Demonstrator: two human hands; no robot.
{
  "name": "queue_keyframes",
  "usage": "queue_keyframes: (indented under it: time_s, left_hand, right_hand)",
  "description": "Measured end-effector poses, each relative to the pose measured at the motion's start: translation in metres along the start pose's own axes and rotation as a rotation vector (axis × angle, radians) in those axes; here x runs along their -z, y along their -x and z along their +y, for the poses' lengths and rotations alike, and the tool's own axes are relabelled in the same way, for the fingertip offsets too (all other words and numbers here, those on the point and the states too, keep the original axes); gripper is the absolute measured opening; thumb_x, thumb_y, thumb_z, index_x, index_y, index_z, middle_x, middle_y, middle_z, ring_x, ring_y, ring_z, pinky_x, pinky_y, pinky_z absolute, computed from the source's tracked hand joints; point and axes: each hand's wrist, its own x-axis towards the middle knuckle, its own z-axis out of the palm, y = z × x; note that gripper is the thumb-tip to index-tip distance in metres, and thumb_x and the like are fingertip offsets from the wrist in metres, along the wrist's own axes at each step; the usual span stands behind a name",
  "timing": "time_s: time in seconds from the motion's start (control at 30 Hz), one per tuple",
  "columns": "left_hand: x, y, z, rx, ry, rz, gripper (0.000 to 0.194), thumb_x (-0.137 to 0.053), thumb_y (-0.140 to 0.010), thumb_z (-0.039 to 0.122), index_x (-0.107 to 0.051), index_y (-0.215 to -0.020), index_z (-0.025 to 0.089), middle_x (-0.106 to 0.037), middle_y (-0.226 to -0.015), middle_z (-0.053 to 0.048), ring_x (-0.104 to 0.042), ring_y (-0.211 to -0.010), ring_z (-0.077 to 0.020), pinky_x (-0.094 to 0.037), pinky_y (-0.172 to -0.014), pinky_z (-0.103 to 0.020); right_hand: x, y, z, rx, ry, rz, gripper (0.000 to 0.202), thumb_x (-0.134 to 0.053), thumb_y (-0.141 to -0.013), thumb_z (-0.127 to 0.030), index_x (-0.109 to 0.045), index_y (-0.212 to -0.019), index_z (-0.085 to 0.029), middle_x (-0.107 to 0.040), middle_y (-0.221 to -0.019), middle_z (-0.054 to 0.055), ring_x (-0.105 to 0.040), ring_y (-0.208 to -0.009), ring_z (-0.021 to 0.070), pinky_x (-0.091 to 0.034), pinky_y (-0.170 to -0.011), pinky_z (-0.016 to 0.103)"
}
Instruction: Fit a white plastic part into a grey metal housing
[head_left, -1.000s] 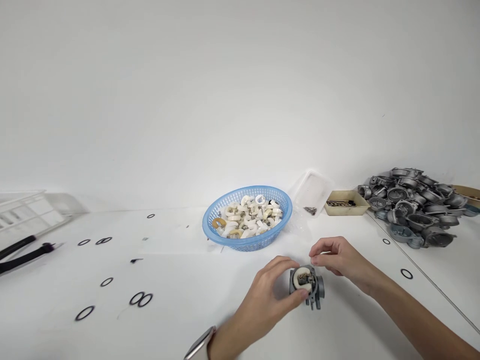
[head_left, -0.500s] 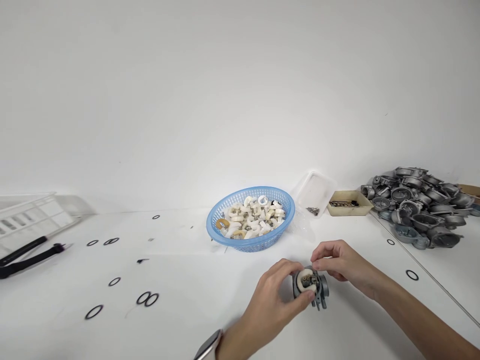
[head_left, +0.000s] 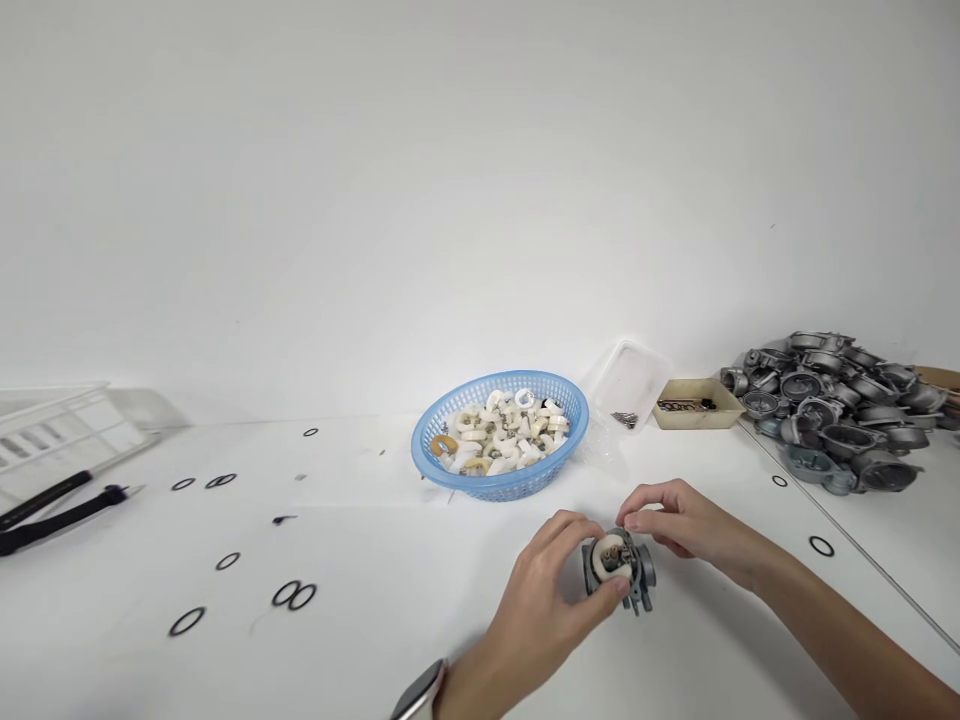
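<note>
A grey metal housing [head_left: 643, 580] rests on the white table, with a white C-shaped float [head_left: 602, 560] seated in its round opening. My left hand [head_left: 544, 590] grips the housing from the left, thumb at the front edge and fingers at the back. My right hand [head_left: 679, 520] is at the back right rim, thumb and index finger pinched together; whatever lies between the tips is too small to make out. Brass parts show inside the float's ring.
A blue basket [head_left: 499, 488] of white floats stands behind my hands. Right of it are a clear tray [head_left: 634, 385] with small pins, a cream tray [head_left: 701, 418] and piled metal housings [head_left: 847, 400]. Black rings [head_left: 187, 621] and black-handled pliers [head_left: 64, 510] lie left.
My right hand's fingertips have shifted slightly left along the housing's back rim. My left hand keeps its hold, and the view has moved very little.
</note>
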Motion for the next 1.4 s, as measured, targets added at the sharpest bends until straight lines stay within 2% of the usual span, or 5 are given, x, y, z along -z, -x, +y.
queue_keyframes:
  time_s: [0.2, 0.3, 0.43, 0.93, 1.4]
  left_hand:
    - [0.001, 0.001, 0.000, -0.010, -0.011, -0.002, 0.015, -0.070, -0.087, 0.030, -0.065, -0.100, 0.025, -0.066, -0.101, -0.002, -0.064, -0.094, -0.0217, -0.050, -0.084, -0.034]
    - [0.001, 0.001, -0.001, -0.016, -0.015, -0.001, 0.015, -0.070, -0.087, 0.030, -0.066, -0.100, 0.025, -0.066, -0.101, -0.002, -0.064, -0.094, -0.0217, -0.051, -0.084, -0.034]
    - [0.001, 0.001, -0.001, -0.031, -0.020, 0.000, 0.016, -0.069, -0.088, 0.032, -0.066, -0.101, 0.025, -0.067, -0.103, -0.003, -0.065, -0.095, -0.0222, -0.052, -0.084, -0.034]
    - [0.002, 0.001, 0.001, -0.017, 0.001, -0.011, 0.015, -0.070, -0.088, 0.031, -0.066, -0.101, 0.024, -0.065, -0.103, -0.003, -0.064, -0.095, -0.0223, -0.050, -0.085, -0.035]
    - [0.001, 0.002, -0.002, -0.059, -0.044, 0.006, 0.016, -0.069, -0.090, 0.033, -0.066, -0.103, 0.024, -0.066, -0.103, -0.005, -0.064, -0.094, -0.0228, -0.052, -0.083, -0.035]
  right_hand:
    - [0.009, -0.001, 0.003, 0.062, 0.085, -0.078, 0.027, -0.066, -0.092, -0.045, -0.076, -0.100, -0.022, -0.042, -0.061, -0.006, -0.030, -0.058, 0.0107, -0.024, -0.056, 0.028]
    - [0.010, -0.001, 0.006, 0.177, 0.154, -0.068, 0.025, -0.068, -0.091, -0.046, -0.076, -0.099, -0.024, -0.063, -0.085, 0.001, -0.042, -0.067, 0.0127, -0.036, -0.065, 0.029]
    - [0.008, 0.003, 0.004, 0.238, 0.295, 0.021, 0.022, -0.067, -0.090, -0.046, -0.073, -0.099, -0.027, -0.066, -0.112, 0.003, -0.051, -0.080, 0.0168, -0.042, -0.078, 0.033]
    - [0.013, 0.008, 0.001, 0.194, 0.354, -0.089, 0.031, -0.080, -0.079, -0.042, -0.067, -0.104, -0.030, -0.060, -0.107, -0.001, -0.050, -0.081, 0.0162, -0.042, -0.074, 0.029]
    - [0.010, 0.006, 0.003, 0.224, 0.355, -0.059, 0.025, -0.078, -0.079, -0.038, -0.069, -0.099, -0.029, -0.064, -0.110, -0.001, -0.051, -0.080, 0.0166, -0.043, -0.075, 0.031]
